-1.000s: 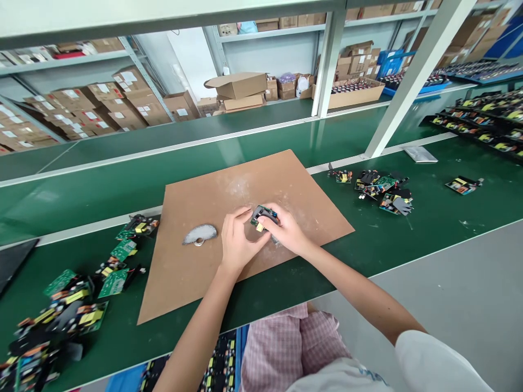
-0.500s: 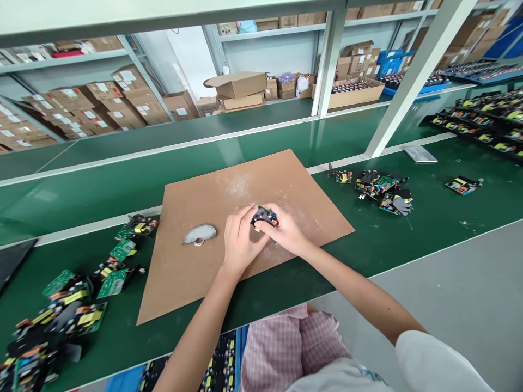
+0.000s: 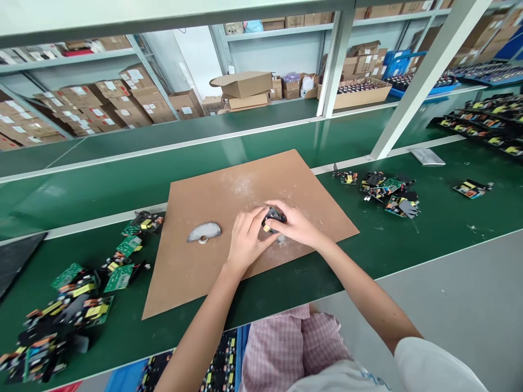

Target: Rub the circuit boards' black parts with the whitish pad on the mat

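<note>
Green bench (image 3: 449, 223) | hands (image 3: 248, 237) curled around circuit board (image 3: 273, 214) | long axis roughly left-right, facing unclear

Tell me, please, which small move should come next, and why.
I would probably have the right hand turn the small circuit assembly slightly, with the left hand steadying its other side: it sits between both hands over the brown sheet, and the right hand hides part of it.

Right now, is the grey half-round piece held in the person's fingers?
No, the grey half-round piece lies on the brown sheet, while the right hand holds a small black-and-yellow part.
</note>
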`<state>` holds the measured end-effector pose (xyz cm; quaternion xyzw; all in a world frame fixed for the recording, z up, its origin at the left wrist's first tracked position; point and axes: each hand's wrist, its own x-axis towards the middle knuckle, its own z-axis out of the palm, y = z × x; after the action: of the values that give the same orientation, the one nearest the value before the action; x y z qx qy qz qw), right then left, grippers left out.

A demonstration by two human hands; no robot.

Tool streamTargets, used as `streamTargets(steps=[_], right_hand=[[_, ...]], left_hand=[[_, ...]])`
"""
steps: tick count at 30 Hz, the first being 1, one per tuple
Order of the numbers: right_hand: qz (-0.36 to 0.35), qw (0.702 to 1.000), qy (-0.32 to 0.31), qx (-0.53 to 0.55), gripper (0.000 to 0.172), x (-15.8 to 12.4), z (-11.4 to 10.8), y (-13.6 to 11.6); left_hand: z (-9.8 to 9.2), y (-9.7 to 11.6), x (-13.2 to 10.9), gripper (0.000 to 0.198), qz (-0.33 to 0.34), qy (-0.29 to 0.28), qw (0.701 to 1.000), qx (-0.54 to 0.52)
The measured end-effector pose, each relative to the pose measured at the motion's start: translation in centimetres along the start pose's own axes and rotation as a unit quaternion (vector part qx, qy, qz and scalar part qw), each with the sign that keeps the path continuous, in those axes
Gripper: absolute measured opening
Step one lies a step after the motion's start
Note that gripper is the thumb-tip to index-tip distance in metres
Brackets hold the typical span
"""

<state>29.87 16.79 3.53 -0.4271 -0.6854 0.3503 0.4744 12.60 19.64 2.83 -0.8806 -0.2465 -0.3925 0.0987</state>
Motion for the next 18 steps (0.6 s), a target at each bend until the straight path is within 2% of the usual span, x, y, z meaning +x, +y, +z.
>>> streamTargets(steps=[3,5,8,10,12,14,16,18], right_hand=[[-0.014,0.999,-0.04,0.001,0.022,-0.03,-0.29,-0.25],[-0.012,0.999,-0.042,0.01,0.018,-0.04,-0.32,-0.3],[0.011,0.998,-0.013,0.056,0.021,0.06,-0.24,-0.18],[0.042,0.988,0.018,0.147,0.025,0.23,-0.19,-0.1],[0.07,0.955,0.05,0.284,0.031,0.46,-0.18,-0.12],[0.089,0.908,0.069,0.404,0.036,0.64,-0.17,-0.24],[0.108,0.872,0.068,0.473,0.038,0.72,-0.14,-0.42],[0.121,0.85,0.062,0.509,0.037,0.7,-0.1,-0.58]], left_hand=[[0.04,0.13,-0.03,0.053,-0.002,-0.015,1.0,-0.004],[0.05,0.19,-0.06,0.052,-0.014,-0.023,1.0,-0.012],[-0.09,0.18,0.01,0.062,-0.048,-0.031,0.998,-0.04],[-0.27,0.08,0.12,0.07,-0.071,-0.044,0.995,-0.056],[-0.43,-0.05,0.22,0.07,-0.078,-0.064,0.993,-0.065],[-0.49,-0.14,0.23,0.067,-0.077,-0.087,0.991,-0.071],[-0.47,-0.15,0.17,0.072,-0.091,-0.11,0.987,-0.081],[-0.45,-0.12,0.12,0.081,-0.115,-0.123,0.982,-0.09]])
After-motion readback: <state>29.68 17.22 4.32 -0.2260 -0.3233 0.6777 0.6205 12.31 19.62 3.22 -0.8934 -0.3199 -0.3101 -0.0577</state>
